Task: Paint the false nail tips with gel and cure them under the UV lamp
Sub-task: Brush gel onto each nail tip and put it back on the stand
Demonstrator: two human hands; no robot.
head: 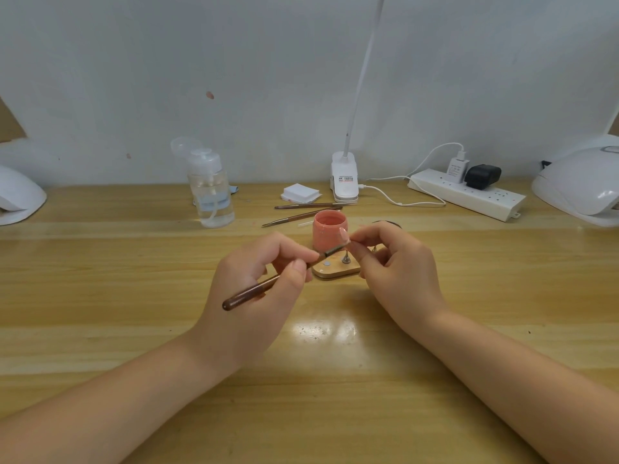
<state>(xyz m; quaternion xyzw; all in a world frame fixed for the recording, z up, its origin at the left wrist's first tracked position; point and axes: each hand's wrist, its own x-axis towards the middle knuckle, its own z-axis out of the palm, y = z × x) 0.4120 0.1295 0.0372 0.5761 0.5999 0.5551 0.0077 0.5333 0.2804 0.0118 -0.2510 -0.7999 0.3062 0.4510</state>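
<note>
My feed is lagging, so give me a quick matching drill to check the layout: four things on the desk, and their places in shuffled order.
Things:
1. gel pot
2. brush
3. pump bottle
4. power strip

Places:
A. back right, with chargers plugged in
B. held in the left hand
C. back left of centre, standing upright
D. centre, just behind the wooden stand

Pairs: 1-D, 2-B, 3-C, 4-A

The right hand pinches the nail tip at the brush's end.
</note>
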